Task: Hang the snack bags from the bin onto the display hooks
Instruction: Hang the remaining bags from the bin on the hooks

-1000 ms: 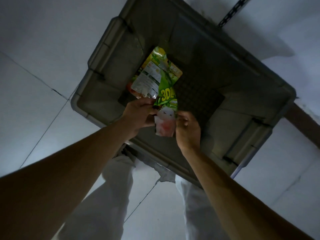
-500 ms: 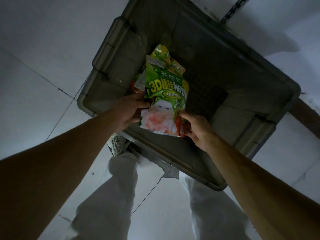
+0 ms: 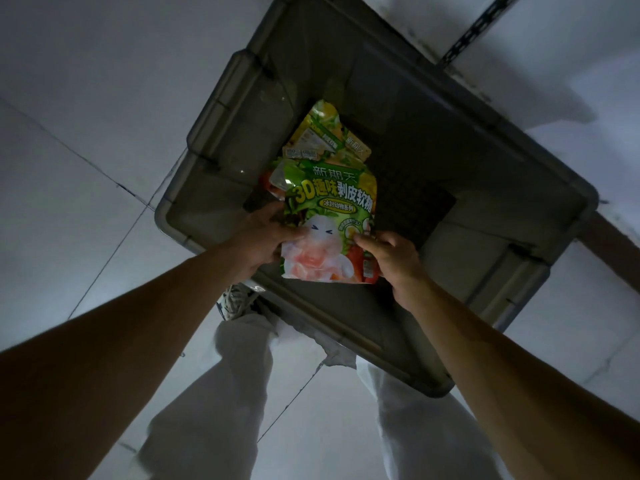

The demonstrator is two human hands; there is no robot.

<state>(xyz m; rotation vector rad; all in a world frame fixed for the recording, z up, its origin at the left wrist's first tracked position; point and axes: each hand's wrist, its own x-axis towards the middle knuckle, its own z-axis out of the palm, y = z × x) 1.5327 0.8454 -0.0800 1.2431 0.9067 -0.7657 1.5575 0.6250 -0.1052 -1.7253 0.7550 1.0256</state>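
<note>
A green snack bag (image 3: 329, 216) with yellow lettering and a white cartoon figure is held face up above the grey bin (image 3: 485, 188). My left hand (image 3: 266, 237) grips its lower left edge, thumb on the front. My right hand (image 3: 388, 254) pinches its lower right corner. Behind it, more snack bags (image 3: 325, 140) lie in the bin, one yellow-green one sticking out past the top. No display hooks are in view.
The bin stands on a pale tiled floor (image 3: 86, 150). My white trousers (image 3: 221, 393) and a shoe (image 3: 235, 299) are below the bin's near rim. A slotted dark metal upright (image 3: 478, 26) runs at the top right, beside a white wall base.
The green bag has been turned from edge-on to face up and lifted slightly. My right hand shifted from its bottom edge to its lower right corner.
</note>
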